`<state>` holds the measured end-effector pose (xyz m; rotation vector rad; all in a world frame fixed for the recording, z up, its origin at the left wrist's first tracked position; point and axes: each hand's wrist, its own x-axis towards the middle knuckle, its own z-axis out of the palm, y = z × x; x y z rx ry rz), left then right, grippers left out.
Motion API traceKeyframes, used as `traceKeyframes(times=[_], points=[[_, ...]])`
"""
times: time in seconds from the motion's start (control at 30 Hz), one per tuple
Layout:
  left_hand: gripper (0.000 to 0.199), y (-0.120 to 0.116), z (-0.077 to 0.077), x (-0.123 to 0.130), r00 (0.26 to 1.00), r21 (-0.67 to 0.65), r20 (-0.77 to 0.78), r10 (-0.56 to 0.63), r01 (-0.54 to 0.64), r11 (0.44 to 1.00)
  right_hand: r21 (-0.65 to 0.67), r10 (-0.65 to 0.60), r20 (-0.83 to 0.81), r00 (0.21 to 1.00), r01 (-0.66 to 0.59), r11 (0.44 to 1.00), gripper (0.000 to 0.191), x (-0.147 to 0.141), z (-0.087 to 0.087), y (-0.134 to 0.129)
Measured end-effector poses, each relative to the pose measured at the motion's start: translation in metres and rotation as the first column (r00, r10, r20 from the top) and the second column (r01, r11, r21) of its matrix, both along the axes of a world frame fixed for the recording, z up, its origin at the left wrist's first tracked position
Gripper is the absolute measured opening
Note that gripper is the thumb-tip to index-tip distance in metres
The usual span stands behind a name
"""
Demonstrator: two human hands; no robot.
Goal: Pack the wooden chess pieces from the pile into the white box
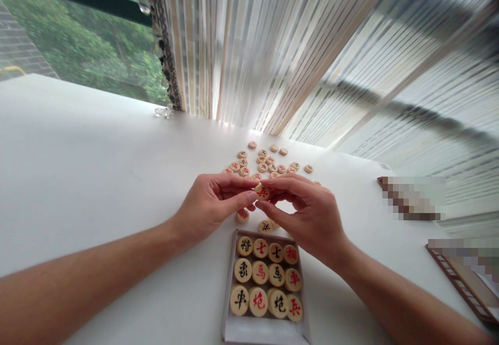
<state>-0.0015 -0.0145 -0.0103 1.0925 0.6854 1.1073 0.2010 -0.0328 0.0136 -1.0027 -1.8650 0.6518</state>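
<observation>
A round wooden Chinese chess piece (262,193) with a red character faces me, held up between both hands. My left hand (216,199) pinches its left side between thumb and fingers. From the other side, my right hand (307,204) grips it with the fingertips at its upper right. Just below the hands lies a shallow open box (261,329) with rows of similar pieces, their characters red or black. Its near end shows bare bottom. A black-marked piece (265,226) rests on the table between box and hands, and another piece (242,216) is partly hidden by my left fingers.
Many loose chess pieces (263,167) are scattered on the white table (117,178) beyond my hands. Strip curtains (249,49) hang along the far edge, with a window at left. Two brown-framed objects (460,277), partly blurred out, are at right. Small clear beads (163,111) lie by the curtain.
</observation>
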Motion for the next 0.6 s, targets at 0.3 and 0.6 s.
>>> traceKeyframes(times=[0.3, 0.6], points=[[0.021, 0.0016, -0.0007, 0.0005, 1.0, 0.004, 0.026, -0.012, 0.012, 1.0, 0.021, -0.037, 0.057, 0.998, 0.036, 0.999, 0.02, 0.002, 0.0006, -0.0001], [0.018, 0.0016, -0.0015, -0.0005, 0.999, 0.018, 0.023, -0.026, 0.025, 1.0, 0.074, -0.02, 0.074, 0.997, 0.014, 0.997, 0.019, 0.0019, -0.0003, 0.001]])
